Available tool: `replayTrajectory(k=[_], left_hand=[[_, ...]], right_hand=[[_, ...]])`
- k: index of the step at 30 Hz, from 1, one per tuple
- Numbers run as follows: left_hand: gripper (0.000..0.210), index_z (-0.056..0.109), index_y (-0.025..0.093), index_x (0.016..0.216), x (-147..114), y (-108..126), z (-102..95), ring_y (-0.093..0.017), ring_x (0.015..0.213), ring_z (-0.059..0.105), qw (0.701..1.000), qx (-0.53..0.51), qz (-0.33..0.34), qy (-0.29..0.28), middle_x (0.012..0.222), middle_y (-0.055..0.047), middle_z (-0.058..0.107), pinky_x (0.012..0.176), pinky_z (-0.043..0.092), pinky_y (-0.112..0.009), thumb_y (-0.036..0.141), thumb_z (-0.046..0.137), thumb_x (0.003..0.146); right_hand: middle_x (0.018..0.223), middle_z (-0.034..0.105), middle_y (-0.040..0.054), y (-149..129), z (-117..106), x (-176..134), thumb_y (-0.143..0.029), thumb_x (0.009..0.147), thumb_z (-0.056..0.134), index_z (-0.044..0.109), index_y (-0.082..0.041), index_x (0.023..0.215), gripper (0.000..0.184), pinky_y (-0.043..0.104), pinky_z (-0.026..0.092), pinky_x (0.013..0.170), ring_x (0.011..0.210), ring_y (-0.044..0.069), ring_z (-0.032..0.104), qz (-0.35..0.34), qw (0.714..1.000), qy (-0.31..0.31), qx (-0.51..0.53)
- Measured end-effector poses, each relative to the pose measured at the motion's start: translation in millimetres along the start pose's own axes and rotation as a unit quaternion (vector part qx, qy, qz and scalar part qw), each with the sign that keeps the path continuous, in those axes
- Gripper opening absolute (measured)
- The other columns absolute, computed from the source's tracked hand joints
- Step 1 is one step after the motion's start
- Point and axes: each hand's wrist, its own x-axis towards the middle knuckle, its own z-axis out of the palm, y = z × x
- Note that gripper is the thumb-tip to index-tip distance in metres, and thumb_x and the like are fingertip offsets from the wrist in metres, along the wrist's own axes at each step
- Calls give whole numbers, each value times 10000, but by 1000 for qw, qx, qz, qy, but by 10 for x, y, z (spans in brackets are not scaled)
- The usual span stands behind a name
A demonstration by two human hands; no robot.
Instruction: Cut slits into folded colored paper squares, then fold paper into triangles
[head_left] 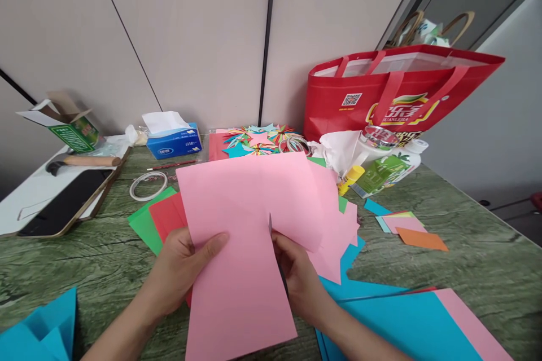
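Observation:
A sheet of pink paper [237, 282] hangs upright in front of me, slit from its lower edge to about the middle. My left hand [186, 259] pinches its left side, thumb on the front. My right hand [294, 273] is closed on scissors [270, 223]; one blade tip shows through the slit, and most of the scissors is hidden by the hand and paper. The cut right part of the sheet bends back over my right hand. Behind lie red paper [168, 215], green paper [146, 220] and more pink paper [332, 248].
Blue sheets [406, 321] lie at the front right, folded blue paper [46, 327] at the front left. Beyond are a tape roll [148, 186], tissue pack [173, 140], glue stick [350, 179] and red bag [339, 101]. A hammer [91, 161] and phone [68, 203] lie left.

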Motion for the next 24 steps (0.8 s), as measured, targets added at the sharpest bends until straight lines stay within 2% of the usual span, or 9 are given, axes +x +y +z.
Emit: replayTrajectory(k=[11,17,24], left_hand=[[231,699,156,686,-12,1,-13,-186,523,616,1000,14,9,-1,659,-55,713,449,492,-257,383,696,643],[234,696,158,692,-11,11,-6,-180,513,613,1000,3,2,-6,652,-51,710,445,493,-257,386,701,638],[219,697,166,693,-13,19,-5,-170,525,610,1000,-7,-10,-11,664,-48,712,452,489,-246,381,699,649]], right_hand=[[775,685,24,26,15,4,-263,587,763,611,-198,790,261,280,491,643,720,184,613,13,1000,21,-4],[702,669,-13,32,33,10,-224,580,759,630,-203,743,210,245,472,601,635,142,584,4,999,27,25],[714,679,-5,21,42,6,-229,573,762,636,-204,745,214,257,477,605,633,149,586,14,999,36,39]])
